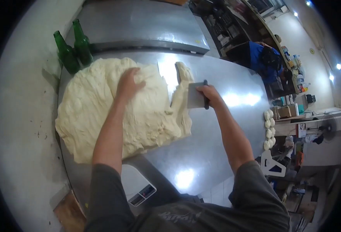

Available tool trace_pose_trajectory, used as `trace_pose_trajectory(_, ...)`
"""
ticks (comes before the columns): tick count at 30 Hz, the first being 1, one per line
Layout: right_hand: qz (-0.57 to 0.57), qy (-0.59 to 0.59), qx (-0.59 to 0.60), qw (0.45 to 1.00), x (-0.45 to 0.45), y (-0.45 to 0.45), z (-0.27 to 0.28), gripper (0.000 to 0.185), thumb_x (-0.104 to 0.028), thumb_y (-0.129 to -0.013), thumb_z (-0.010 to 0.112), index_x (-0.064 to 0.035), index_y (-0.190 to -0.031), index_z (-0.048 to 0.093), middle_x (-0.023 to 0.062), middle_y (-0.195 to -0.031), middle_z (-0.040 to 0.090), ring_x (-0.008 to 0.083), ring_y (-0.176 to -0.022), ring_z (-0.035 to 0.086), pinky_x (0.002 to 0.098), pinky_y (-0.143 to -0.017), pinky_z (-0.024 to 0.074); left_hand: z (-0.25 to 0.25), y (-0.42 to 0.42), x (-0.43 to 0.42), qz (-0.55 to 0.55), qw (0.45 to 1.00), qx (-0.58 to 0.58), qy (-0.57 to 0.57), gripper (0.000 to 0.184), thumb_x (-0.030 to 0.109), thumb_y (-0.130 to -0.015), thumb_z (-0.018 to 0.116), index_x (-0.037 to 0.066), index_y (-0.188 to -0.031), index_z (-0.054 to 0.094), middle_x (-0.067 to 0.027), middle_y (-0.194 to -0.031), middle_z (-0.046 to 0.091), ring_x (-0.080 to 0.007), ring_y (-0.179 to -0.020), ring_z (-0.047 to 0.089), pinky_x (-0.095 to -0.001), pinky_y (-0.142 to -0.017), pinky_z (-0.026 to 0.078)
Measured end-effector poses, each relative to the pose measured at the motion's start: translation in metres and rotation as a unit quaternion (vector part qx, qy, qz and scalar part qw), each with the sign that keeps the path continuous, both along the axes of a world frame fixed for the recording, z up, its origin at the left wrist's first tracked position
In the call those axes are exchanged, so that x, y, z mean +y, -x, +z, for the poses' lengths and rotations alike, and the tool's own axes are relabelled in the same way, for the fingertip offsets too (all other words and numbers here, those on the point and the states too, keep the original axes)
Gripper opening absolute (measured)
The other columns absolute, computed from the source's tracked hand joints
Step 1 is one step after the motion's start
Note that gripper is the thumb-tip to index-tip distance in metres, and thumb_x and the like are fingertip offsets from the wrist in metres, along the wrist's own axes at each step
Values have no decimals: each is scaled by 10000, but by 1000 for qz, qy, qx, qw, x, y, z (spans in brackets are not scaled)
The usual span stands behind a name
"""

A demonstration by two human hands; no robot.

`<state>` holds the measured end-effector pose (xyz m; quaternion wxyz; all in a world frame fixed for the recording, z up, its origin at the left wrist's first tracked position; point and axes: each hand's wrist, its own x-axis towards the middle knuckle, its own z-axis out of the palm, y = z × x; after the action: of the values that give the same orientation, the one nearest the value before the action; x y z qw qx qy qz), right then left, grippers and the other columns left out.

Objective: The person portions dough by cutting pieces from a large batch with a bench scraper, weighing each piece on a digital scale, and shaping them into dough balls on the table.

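A person's dark grey T-shirt (178, 218) filled the foreground. From left, two green glass bottles (65, 54) stood beside a broad, pale dough slab (89, 112) on the shiny metal table (232, 127). The left hand (128, 83) lay on it, thumb and fingers spread; the right hand (210, 95) gripped a flat, dark-handled metal scraper (196, 96) against a partly separated strip (184, 102).

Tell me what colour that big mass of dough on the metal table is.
The dough is a pale, creamy yellow, seen best in the head view.
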<state>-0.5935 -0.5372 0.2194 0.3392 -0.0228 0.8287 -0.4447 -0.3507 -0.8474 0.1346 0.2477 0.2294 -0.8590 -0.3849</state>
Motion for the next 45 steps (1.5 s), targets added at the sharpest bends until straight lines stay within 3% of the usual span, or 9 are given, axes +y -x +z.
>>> trace_pose_trajectory(4, 183, -197, 288, 919, -34, -97, 11, 503, -200, -842, 699, 86, -1252, 644, 289, -1139, 756, 408, -1044, 758, 503, -914, 602, -9, 7, -2, -8, 1000, 13, -20, 649, 243, -835, 865, 70, -1418, 639, -176, -1456, 628, -363, -1391, 561, -438, -1200, 436)
trace_pose_trajectory(8, 167, -301, 287, 894, -62, -181, 1, 501, -209, -875, 704, 41, -1285, 561, 291, -1149, 746, 454, -1125, 729, 529, -955, 584, -29, 7, -14, -25, 999, 15, -24, 669, 261, -846, 859, 81, -1449, 633, -188, -1476, 624, -366, -1398, 562, -440, -1198, 439)
trace_pose_trajectory(13, 111, -233, 320, 912, -73, -202, -41, 400, -168, -910, 716, 13, -1215, 530, 289, -1136, 738, 473, -1093, 724, 545, -925, 584, -29, 0, -15, -44, 999, -4, 21, 669, 261, -909, 848, 35, -1486, 595, -184, -1454, 647, -311, -1349, 618, -386, -1170, 463)
trace_pose_trajectory(21, 120, -255, 334, 900, -71, -136, -44, 415, -166, -892, 714, 18, -1220, 540, 297, -1133, 739, 482, -1087, 724, 542, -939, 584, -13, -21, -27, -91, 994, -46, -40, 671, 293, -939, 807, 63, -1524, 572, -175, -1548, 594, -334, -1418, 570, -403, -1205, 438)
trace_pose_trajectory(26, 104, -224, 250, 936, -25, -63, -69, 522, -290, -890, 754, 54, -1272, 663, 272, -1183, 745, 432, -1059, 748, 490, -943, 587, -18, -23, -31, -88, 995, -35, -30, 668, 276, -934, 811, 68, -1523, 573, -168, -1541, 598, -319, -1419, 569, -403, -1200, 442)
trace_pose_trajectory(29, 50, -28, -44, 997, 16, -35, -39, 469, -224, -853, 774, 75, -1208, 701, 240, -1143, 763, 354, -1075, 763, 464, -922, 607, -9, -23, -28, -91, 992, -25, -80, 661, 262, -926, 814, 68, -1514, 583, -167, -1535, 602, -325, -1410, 575, -406, -1190, 449)
trace_pose_trajectory(32, 61, -133, -82, 986, 28, -52, 27, 501, -242, -831, 799, 85, -1201, 718, 176, -1140, 763, 301, -1070, 753, 438, -896, 605, -26, -13, -26, -59, 995, 4, -82, 654, 259, -909, 825, 69, -1495, 606, -167, -1522, 613, -321, -1396, 588, -406, -1181, 456)
trace_pose_trajectory(36, 130, -231, 313, 912, 28, -143, -9, 451, -182, -854, 722, 75, -1211, 624, 311, -1144, 743, 439, -1030, 760, 569, -882, 599, -36, 0, -27, -55, 996, 36, -61, 659, 254, -891, 833, 73, -1488, 619, -168, -1502, 630, -318, -1383, 602, -401, -1177, 461)
trace_pose_trajectory(45, 151, -272, 330, 891, -6, -250, -49, 314, -104, -921, 627, 12, -1182, 496, 261, -1052, 745, 500, -995, 734, 605, -835, 573, -36, -11, -20, -67, 996, 43, -50, 668, 217, -927, 814, 44, -1526, 575, -169, -1521, 617, -290, -1399, 594, -375, -1197, 441)
